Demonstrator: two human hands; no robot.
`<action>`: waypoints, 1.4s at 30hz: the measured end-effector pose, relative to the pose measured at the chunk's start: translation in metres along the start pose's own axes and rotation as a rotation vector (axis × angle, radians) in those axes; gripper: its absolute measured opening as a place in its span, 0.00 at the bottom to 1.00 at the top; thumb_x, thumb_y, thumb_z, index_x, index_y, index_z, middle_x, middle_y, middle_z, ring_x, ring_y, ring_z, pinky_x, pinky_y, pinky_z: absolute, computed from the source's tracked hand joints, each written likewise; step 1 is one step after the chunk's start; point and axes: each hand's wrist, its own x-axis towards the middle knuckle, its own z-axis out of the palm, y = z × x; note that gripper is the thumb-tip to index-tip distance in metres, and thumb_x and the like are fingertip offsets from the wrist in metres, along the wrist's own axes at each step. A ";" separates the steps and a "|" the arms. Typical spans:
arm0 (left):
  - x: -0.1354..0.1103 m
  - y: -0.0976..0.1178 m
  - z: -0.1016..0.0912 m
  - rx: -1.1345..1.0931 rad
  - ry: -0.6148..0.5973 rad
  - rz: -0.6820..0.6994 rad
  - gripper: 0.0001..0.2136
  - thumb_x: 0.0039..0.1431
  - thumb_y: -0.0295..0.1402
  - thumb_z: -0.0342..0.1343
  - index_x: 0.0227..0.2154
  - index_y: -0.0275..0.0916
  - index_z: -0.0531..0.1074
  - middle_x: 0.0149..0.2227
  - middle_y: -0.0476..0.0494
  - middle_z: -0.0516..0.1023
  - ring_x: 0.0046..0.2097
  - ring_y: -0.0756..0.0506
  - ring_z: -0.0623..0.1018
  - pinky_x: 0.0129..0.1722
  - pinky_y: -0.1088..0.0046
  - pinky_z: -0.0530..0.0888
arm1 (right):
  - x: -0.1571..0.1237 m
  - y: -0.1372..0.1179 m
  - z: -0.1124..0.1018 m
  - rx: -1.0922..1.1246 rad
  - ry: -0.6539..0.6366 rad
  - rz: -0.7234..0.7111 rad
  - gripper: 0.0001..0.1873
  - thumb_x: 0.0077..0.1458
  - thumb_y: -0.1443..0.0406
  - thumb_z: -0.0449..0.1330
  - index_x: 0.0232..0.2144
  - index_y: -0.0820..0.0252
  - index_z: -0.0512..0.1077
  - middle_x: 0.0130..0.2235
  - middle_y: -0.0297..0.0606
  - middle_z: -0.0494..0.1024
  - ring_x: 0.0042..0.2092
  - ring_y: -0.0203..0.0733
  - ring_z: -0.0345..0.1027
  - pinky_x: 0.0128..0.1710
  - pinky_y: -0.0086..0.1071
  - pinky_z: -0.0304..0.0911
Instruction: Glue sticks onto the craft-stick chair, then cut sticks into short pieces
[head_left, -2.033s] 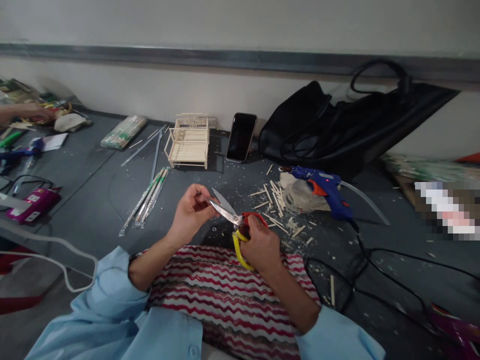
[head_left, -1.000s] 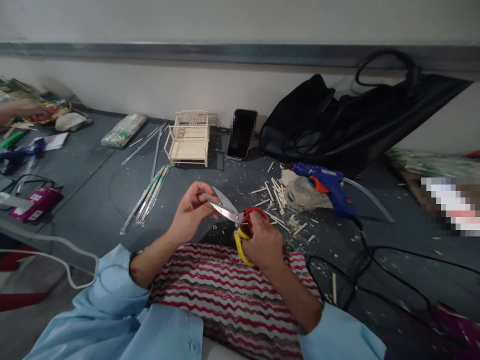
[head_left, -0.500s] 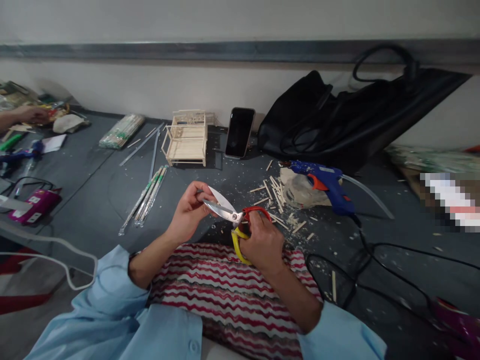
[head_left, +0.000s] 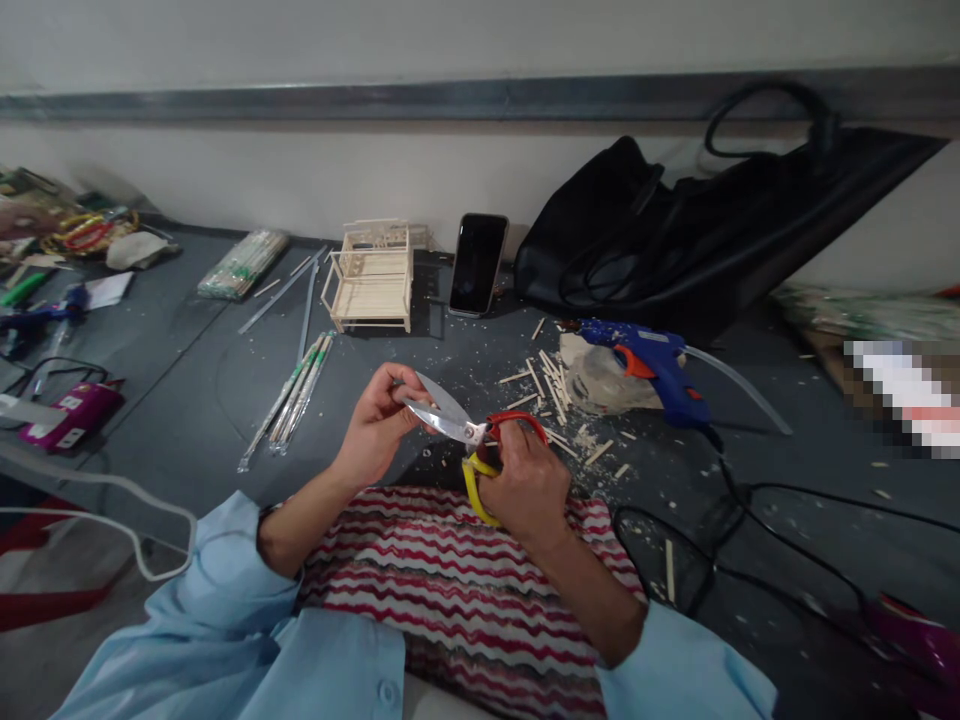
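My right hand (head_left: 529,480) grips a pair of scissors (head_left: 471,433) by one red and one yellow handle loop. The parted blades point left, toward my left hand (head_left: 379,425). That hand is closed in a pinch right at the blade tips, and whatever its fingers hold is too small or hidden to name. Both hands are above a red-and-white wavy-striped cloth (head_left: 450,590) on my lap. Beyond them on the dark table stands a small furniture-like model (head_left: 371,290) built of thin wooden sticks.
A blue glue gun (head_left: 652,365) rests right of loose cut sticks (head_left: 553,385), its cable running right. A phone (head_left: 478,265) leans near a black bag (head_left: 637,240). Wrapped stick bundles (head_left: 296,395) lie left. Another person's blurred hand (head_left: 26,220) is at far left.
The scissor blades have tilted slightly and catch the light differently. My hands have stayed almost in place. At far left, the other person's hand has moved further left.
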 end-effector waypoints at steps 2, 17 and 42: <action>0.000 0.000 0.000 0.005 0.000 -0.003 0.14 0.48 0.33 0.65 0.34 0.39 0.65 0.27 0.51 0.75 0.27 0.53 0.74 0.30 0.78 0.71 | 0.000 0.000 0.000 0.000 0.009 -0.011 0.06 0.50 0.63 0.54 0.30 0.60 0.67 0.25 0.37 0.69 0.29 0.40 0.61 0.30 0.31 0.51; -0.002 -0.005 0.002 0.076 0.058 0.032 0.12 0.50 0.32 0.63 0.34 0.39 0.65 0.27 0.52 0.73 0.27 0.53 0.73 0.30 0.77 0.72 | -0.001 0.000 0.002 0.014 -0.083 0.037 0.07 0.49 0.62 0.55 0.31 0.60 0.67 0.26 0.37 0.70 0.30 0.41 0.63 0.30 0.31 0.52; -0.001 -0.004 0.001 0.091 0.035 0.020 0.11 0.53 0.30 0.61 0.36 0.40 0.63 0.26 0.53 0.72 0.27 0.53 0.72 0.30 0.78 0.71 | -0.002 0.001 0.004 0.060 -0.262 0.101 0.05 0.48 0.63 0.53 0.26 0.58 0.67 0.18 0.32 0.67 0.21 0.36 0.57 0.24 0.31 0.42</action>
